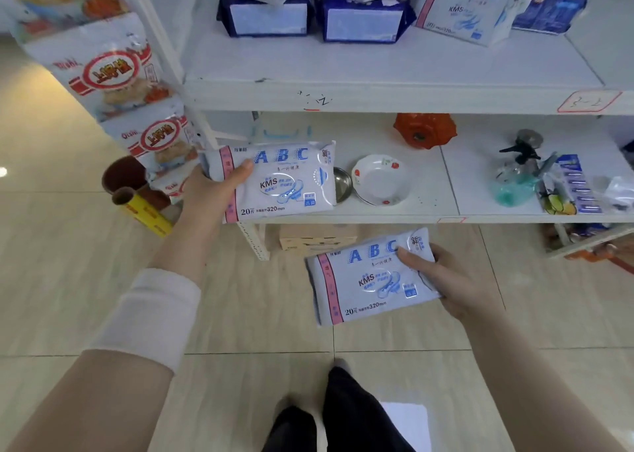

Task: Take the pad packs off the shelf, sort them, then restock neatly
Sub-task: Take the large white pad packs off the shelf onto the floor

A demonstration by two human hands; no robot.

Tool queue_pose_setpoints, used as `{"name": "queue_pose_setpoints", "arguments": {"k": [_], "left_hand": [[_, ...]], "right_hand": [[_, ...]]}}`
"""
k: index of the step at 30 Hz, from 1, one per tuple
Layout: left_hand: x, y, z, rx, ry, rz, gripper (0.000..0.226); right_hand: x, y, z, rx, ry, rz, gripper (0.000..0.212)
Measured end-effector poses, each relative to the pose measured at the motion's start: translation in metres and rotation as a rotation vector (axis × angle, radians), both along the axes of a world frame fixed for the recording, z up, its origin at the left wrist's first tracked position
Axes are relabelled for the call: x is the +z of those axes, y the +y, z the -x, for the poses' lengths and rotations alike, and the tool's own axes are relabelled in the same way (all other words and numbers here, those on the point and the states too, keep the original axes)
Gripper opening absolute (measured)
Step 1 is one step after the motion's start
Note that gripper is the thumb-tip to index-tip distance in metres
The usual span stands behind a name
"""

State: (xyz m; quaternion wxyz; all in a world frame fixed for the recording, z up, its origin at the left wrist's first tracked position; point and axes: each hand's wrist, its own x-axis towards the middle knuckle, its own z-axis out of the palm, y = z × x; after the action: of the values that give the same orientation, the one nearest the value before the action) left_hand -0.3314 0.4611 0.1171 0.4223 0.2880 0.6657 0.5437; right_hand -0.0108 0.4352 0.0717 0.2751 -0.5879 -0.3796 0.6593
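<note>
- Fingers (245,168) of the left hand (212,191) curl round the pink-striped end of a pale grey soft-plastic pad pack printed "ABC" (284,184), thumb on its face. It sits mid-left of the frame, in front of the lower white shelf board (446,208); whether it rests on that edge I cannot tell.
- Right of centre and lower, the right hand (456,280) grips a second matching pad pack (367,280) by its other end, thumb on top, above the beige tiled floor (103,280).
- Along the top of the frame, the upper white shelf board (377,64) carries two dark blue pad packs (264,16) side by side, a third pale ABC pack (470,9) leaning to their right, and one more blue pack (549,9) at far upper right.
- Count: two packs in hand, three pale ABC packs in all, three blue ones. White packs stacked on top are cropped and cannot be counted.
- Risk: each slick wrapper is held at one end only, so a pack may sag and slip to the floor.
- Risk: the left pack hangs just beside a small steel dish (341,184) and a white flowered bowl (380,180); a careless swing could knock them.
</note>
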Motion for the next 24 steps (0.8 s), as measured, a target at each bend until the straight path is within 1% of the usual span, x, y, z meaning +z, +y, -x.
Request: {"name": "queue_pose_setpoints", "arguments": {"k": [2, 4, 5, 8, 9, 12, 16, 21, 24], "left_hand": [[-0.013, -0.013, 0.007, -0.017, 0.039, 0.007, 0.028], [-0.027, -0.028, 0.016, -0.036, 0.063, 0.045, 0.043], [-0.034, -0.036, 0.021, -0.051, 0.06, 0.058, 0.047], [-0.057, -0.057, 0.033, -0.061, 0.061, 0.131, 0.054], [-0.064, -0.062, 0.035, -0.064, 0.071, 0.149, 0.054], [-0.082, -0.068, 0.033, -0.07, 0.042, 0.162, 0.042], [-0.111, -0.064, 0.024, -0.085, -0.005, 0.2, 0.025], [-0.175, -0.043, 0.014, -0.073, -0.021, 0.282, 0.033], [-0.217, -0.027, 0.009, -0.069, -0.049, 0.304, 0.041]], "right_hand": [[-0.008, -0.022, 0.013, -0.012, -0.005, 0.017, 0.049], [-0.018, -0.046, 0.028, -0.038, -0.013, 0.048, 0.055], [-0.023, -0.057, 0.036, -0.049, -0.011, 0.065, 0.054], [-0.04, -0.085, 0.055, -0.056, -0.006, 0.11, 0.043], [-0.046, -0.091, 0.059, -0.059, -0.012, 0.123, 0.043], [-0.058, -0.102, 0.064, -0.049, -0.018, 0.159, 0.053], [-0.077, -0.097, 0.058, -0.058, -0.035, 0.189, 0.043], [-0.126, -0.066, 0.047, -0.009, -0.107, 0.209, 0.026], [-0.165, -0.046, 0.042, 0.004, -0.147, 0.229, 0.022]]}}
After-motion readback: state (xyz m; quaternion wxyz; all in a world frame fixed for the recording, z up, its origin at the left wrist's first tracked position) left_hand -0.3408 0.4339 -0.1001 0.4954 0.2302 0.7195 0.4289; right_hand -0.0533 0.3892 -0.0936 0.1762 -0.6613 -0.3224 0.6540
